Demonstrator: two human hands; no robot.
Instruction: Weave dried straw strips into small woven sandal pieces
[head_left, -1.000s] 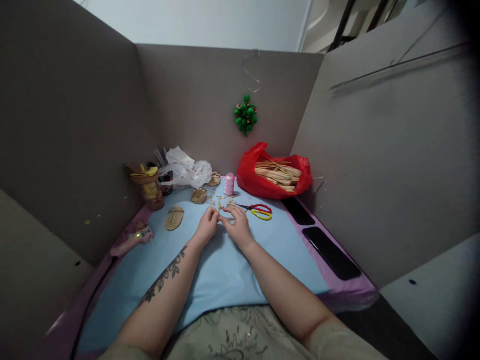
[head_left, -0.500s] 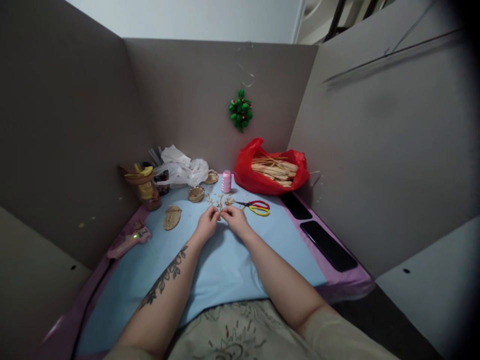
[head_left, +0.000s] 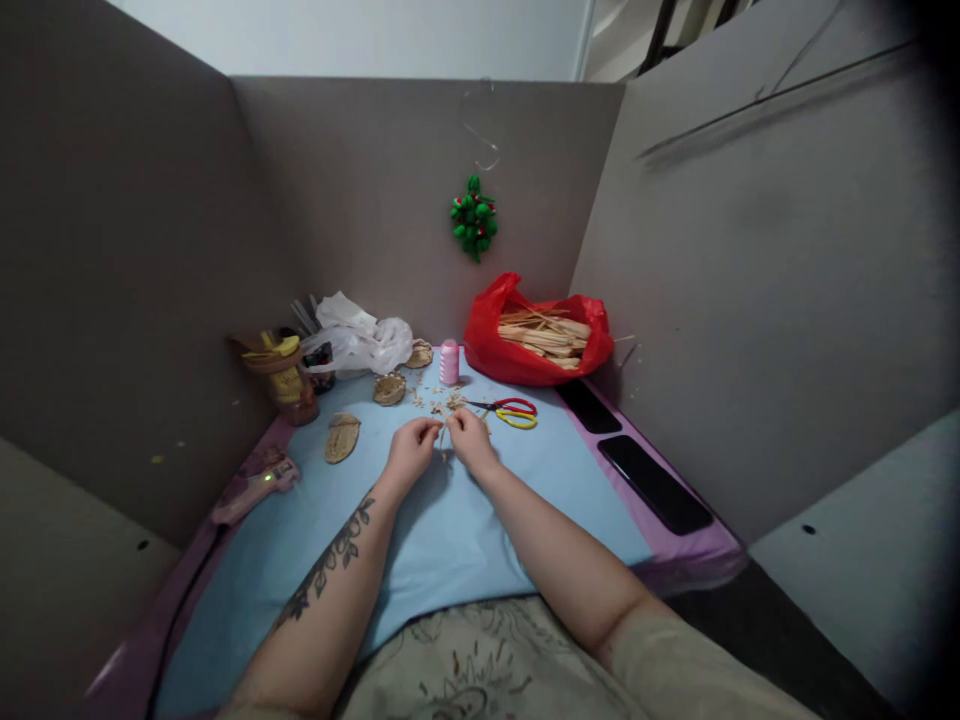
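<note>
My left hand [head_left: 411, 447] is closed, its fingertips pinching a thin straw-coloured strip [head_left: 443, 440] above the blue cloth. My right hand [head_left: 471, 440] pinches the same strip from the other side, slightly higher; one end hangs down between the hands. The fingers hide much of the strip. Just beyond the hands lie small straw scraps [head_left: 454, 399]. To the right of them are scissors [head_left: 516, 420] with one red and one yellow handle. A pink thread spool [head_left: 449, 364] stands behind the scraps. On the left are a small woven basket [head_left: 390, 390] and a flat oval woven piece [head_left: 343, 438].
A red plastic bag [head_left: 484, 345] holding dry straw strips [head_left: 547, 338] sits at the back right. Two dark phones [head_left: 654, 483] lie along the right edge. A pink glue gun [head_left: 255, 488], containers [head_left: 289, 385] and a white plastic bag [head_left: 360, 345] are left. Grey panels surround the table.
My hands have moved slightly apart, the right one rising a little. More of the strip now shows between and below the fingers. The whole view has shifted slightly.
</note>
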